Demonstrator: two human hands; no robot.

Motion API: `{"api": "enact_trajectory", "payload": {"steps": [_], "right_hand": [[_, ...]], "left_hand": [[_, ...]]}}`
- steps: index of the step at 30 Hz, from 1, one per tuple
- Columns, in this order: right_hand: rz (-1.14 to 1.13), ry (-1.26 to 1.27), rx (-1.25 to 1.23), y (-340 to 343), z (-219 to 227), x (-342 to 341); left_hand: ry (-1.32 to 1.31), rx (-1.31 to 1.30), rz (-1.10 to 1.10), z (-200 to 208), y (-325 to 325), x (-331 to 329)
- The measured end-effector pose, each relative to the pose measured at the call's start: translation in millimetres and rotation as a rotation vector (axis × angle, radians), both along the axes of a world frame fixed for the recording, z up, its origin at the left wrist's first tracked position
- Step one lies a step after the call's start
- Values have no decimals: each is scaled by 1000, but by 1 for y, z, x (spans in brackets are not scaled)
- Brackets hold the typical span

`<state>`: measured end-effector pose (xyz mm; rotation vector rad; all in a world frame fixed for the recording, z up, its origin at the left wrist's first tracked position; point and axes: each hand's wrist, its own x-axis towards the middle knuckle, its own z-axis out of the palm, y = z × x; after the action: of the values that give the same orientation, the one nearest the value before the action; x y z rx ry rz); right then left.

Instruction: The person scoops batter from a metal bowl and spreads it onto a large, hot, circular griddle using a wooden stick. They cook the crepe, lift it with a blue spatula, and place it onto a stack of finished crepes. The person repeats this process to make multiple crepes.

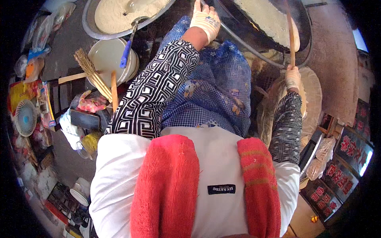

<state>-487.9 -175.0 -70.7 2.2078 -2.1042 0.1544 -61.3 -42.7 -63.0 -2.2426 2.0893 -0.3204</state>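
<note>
My right hand (pixel 293 78), in a pale fingerless glove, is closed around a thin wooden stick (pixel 292 43). The stick reaches up over a dark round pan (pixel 303 29), where a wide, pale sheet of batter (pixel 266 18) lies. My left hand (pixel 205 23), in a striped glove with bare fingertips, is beside the pan's left edge. Its fingers are bent, and whatever is under them is hidden. To its left stands a metal basin (pixel 88 23) of thick batter (pixel 113 20). A ladle (pixel 129 47) with a blue handle rests over the basin's rim.
Below the basin, a white bucket (pixel 133 65) has a straw brush (pixel 93 71) and a wooden paddle (pixel 114 91) across it. A round, cloth-covered tray (pixel 313 89) lies beside my right forearm. Wrapped food packs (pixel 320 158) sit lower right. A fan-shaped blue-white basket (pixel 26 118) stands far left.
</note>
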Motion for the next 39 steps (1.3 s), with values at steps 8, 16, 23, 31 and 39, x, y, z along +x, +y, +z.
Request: {"api": "enact_trajectory", "payload": {"steps": [8,16,23,31,39], "right_hand": [[-18,-71,57,14,3,16],[49,52,153,35,18,43],[111,-55,44,24,24,35],[28,-219,141,22,42,46],[23,-54,19,23,38,15]], "left_hand": [[9,31,123,1,-12,33],[178,168,-42,28,-14,-19],[149,-8,-170,7,19,-67],[111,-114,-171,-15,8,-34],[44,-1,-103,0,1,-15]]}}
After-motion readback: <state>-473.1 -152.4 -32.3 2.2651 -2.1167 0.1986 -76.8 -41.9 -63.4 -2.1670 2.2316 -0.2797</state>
